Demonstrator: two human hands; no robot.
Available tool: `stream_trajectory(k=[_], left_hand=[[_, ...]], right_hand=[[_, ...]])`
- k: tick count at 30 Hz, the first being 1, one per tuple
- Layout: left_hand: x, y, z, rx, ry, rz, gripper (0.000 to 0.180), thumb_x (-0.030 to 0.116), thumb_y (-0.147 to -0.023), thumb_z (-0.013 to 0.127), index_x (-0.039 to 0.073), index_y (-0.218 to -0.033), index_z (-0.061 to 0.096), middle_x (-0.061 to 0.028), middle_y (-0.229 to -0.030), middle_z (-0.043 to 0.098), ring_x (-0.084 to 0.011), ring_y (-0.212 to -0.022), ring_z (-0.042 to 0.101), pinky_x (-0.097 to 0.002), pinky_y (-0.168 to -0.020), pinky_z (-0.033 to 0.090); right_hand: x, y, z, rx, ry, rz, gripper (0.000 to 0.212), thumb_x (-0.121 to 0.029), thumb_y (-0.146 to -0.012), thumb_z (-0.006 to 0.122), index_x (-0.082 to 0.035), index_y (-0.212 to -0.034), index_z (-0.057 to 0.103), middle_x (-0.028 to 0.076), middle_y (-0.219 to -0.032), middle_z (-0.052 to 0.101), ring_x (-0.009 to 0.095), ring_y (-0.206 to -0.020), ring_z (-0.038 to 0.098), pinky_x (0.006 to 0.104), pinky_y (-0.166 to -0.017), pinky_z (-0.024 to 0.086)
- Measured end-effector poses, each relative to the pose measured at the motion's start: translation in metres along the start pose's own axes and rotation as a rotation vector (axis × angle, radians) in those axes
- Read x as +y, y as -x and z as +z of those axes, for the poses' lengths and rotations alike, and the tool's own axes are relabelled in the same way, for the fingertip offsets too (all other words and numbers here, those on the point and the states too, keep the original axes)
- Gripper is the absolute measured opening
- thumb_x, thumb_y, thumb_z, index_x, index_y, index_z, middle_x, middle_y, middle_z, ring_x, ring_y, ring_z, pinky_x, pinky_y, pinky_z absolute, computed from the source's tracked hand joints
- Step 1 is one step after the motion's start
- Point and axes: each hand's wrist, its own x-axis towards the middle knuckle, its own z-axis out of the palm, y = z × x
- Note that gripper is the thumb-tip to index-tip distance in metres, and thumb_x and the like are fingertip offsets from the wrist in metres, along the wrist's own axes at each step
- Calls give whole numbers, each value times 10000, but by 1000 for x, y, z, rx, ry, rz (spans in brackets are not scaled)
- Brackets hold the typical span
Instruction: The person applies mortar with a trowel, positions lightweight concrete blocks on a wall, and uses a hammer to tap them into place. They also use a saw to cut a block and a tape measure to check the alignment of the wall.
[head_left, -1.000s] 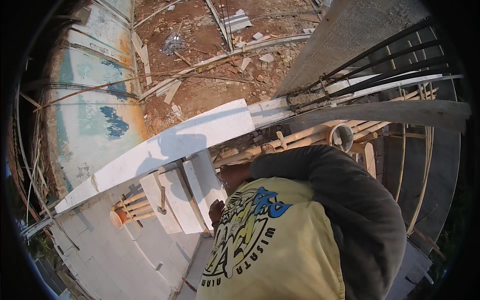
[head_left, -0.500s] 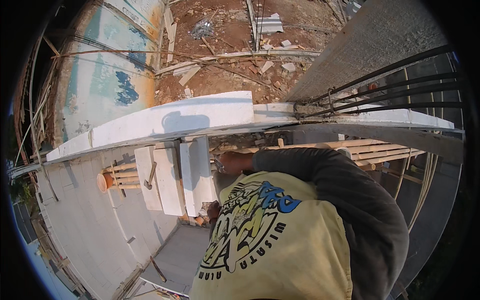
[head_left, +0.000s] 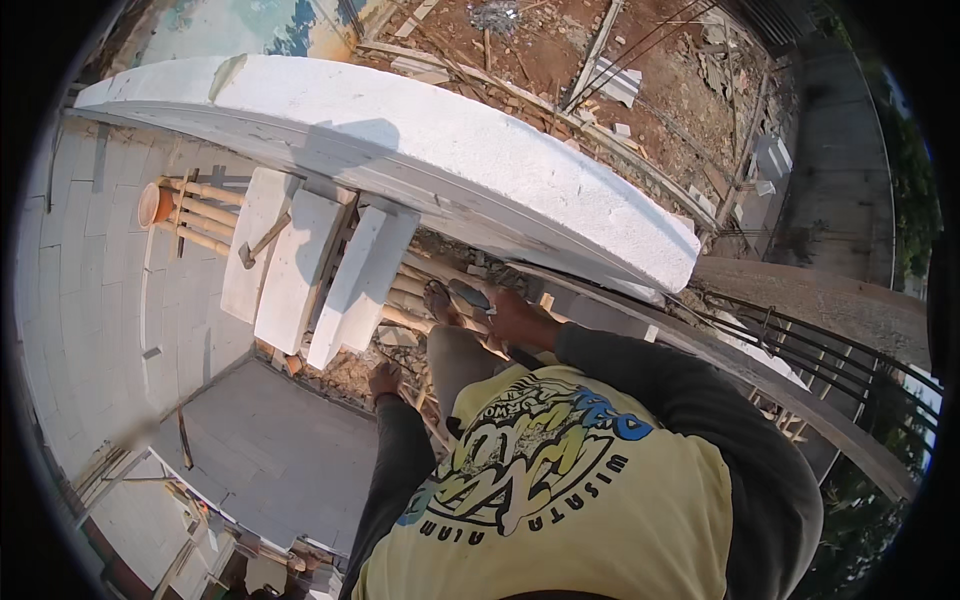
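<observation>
My right hand (head_left: 512, 316) reaches forward in a dark sleeve and is closed on a small grey trowel (head_left: 468, 295), just below the top of a white block wall (head_left: 420, 150). My bare foot (head_left: 438, 302) stands on bamboo poles (head_left: 410, 290) beside it. Lower left, my left hand (head_left: 383, 380) is curled into a fist on a thin bamboo pole of the scaffold. Three loose white blocks (head_left: 300, 265) lie side by side on the bamboo platform to the left of my hands. My yellow printed shirt fills the lower middle.
A hammer (head_left: 262, 243) lies across the loose blocks, and an orange bucket (head_left: 154, 204) sits at the platform's far left end. Rubble and planks cover the ground beyond the wall. Steel bars (head_left: 800, 345) run along the right. A block-paved floor (head_left: 270, 450) lies far below.
The view has swung so the wall top now runs diagonally and nearer. My right hand has come into clearer sight at the wall's edge; my left hand stays on the scaffold.
</observation>
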Motion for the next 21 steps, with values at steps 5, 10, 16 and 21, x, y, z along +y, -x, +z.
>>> stream_trajectory(k=[5,10,16,21], left_hand=[[35,-21,7,258,92,179,272,244,-857,598,35,-1025,644,-126,-884,683,-181,-775,663,-332,-646,526],[-20,-64,-21,397,-151,56,264,253,-860,560,22,-965,630,-118,-825,686,-165,-751,676,-318,-588,526],[45,-116,-2,408,-331,36,324,322,-802,627,33,-941,670,-182,-907,681,-303,-897,651,-408,-765,500],[90,-154,4,452,-403,51,356,305,-804,640,23,-1019,664,-142,-894,698,-301,-872,662,-375,-810,503]], right_hand=[[34,-62,46,68,288,-241,487,-151,-882,607,52,-1299,458,227,-1035,650,323,-899,672,366,-765,512],[-1,-113,100,-44,158,-165,494,-135,-874,607,48,-1306,453,266,-1037,638,370,-988,643,378,-847,494],[24,-174,121,25,147,-177,525,-105,-855,585,46,-1333,425,288,-1058,624,399,-996,630,414,-849,497],[34,-184,130,-34,221,-192,529,-136,-873,578,51,-1339,414,288,-1062,621,408,-969,635,423,-827,505]])
